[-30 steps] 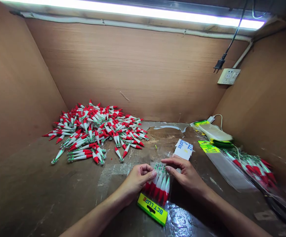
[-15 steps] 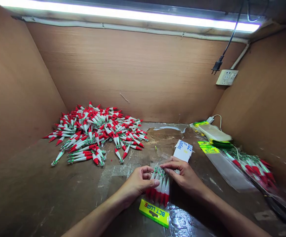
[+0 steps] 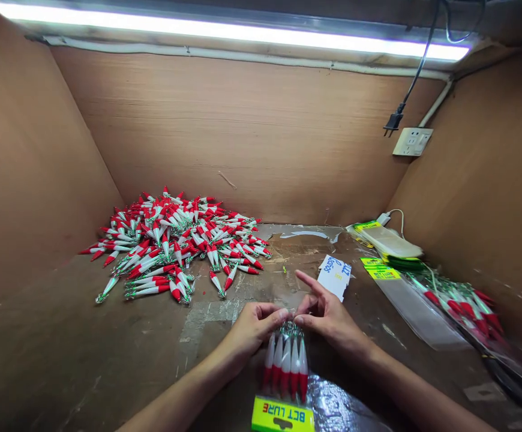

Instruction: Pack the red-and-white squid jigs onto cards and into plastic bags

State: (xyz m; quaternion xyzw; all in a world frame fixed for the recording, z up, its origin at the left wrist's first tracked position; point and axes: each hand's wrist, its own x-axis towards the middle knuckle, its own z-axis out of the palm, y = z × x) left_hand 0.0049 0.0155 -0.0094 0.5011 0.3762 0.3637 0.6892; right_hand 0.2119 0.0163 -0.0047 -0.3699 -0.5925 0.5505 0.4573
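A clear plastic bag of several red and white fishing lures (image 3: 286, 367) lies on the table in front of me, its yellow "BCT LURE" header card (image 3: 282, 415) at the near end. My left hand (image 3: 252, 327) pinches the far end of the bag, at the lures' green hooked tips. From the right, my right hand (image 3: 328, 315) pinches the same end with thumb and fingers, and its index finger sticks up. A big heap of loose red and white lures (image 3: 176, 240) lies at the back left.
A white slip with blue writing (image 3: 334, 273) lies just beyond my right hand. Along the right wall are empty bags with yellow headers (image 3: 384, 249) and filled lure bags (image 3: 461, 306). A wall socket (image 3: 413, 141) with a hanging plug sits above. Brown walls enclose the worn tabletop (image 3: 85, 348).
The bag of lures has slid toward me and turned straight, its yellow card now at the frame's bottom edge. Both hands moved to its far end, and my right index finger has lifted.
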